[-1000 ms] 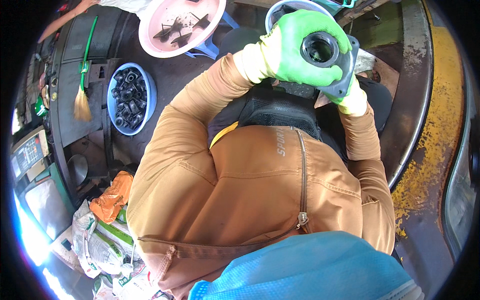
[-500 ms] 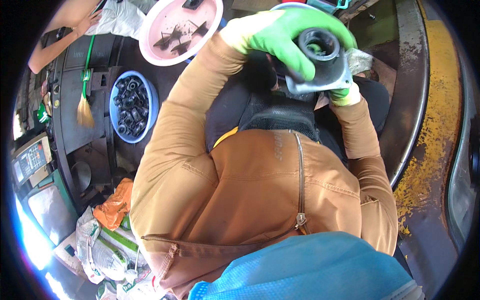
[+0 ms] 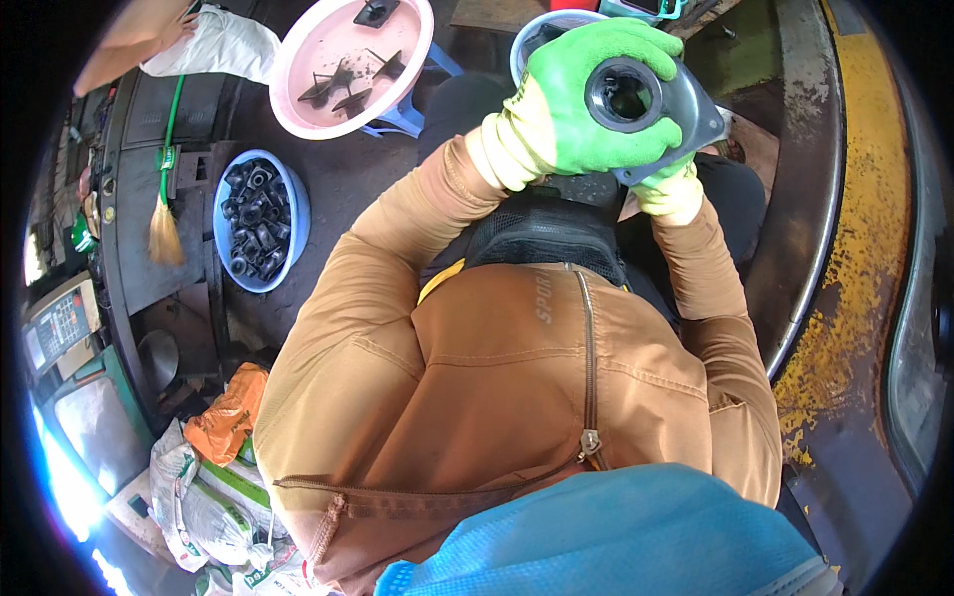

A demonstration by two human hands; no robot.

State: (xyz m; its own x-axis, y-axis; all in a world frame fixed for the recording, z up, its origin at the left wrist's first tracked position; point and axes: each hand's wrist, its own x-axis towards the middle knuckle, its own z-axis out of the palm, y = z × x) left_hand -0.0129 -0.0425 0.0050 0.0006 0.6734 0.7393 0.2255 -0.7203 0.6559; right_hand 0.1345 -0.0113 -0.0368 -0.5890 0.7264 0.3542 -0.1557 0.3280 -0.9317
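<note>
Up at the top right of centre, my left hand [image 3: 586, 99], in a green-coated glove with a pale yellow cuff, is closed round a black part [image 3: 686, 129]. That part has a thick round collar with a hole through it and a flat pointed flange with small bolt holes. The collar faces up, and my fingers curl around both its sides. Directly below the flange is my right hand [image 3: 670, 191], gloved alike. Only its cuff and a little of the green show; its fingers are hidden behind the part.
To the left, a pink basin [image 3: 422, 62] on a blue stool [image 3: 401, 117] holds several dark flanged pieces. A blue tub [image 3: 300, 214] of black parts stands nearby. Another blue tub [image 3: 521, 55] is partly behind my left hand. A yellow, worn machine edge [image 3: 845, 248] runs down the right.
My left hand has shifted its grip, with fingers now on both sides of the collar. The black part has turned, its flange now pointing more to the right. Another person's arm at top left has moved up.
</note>
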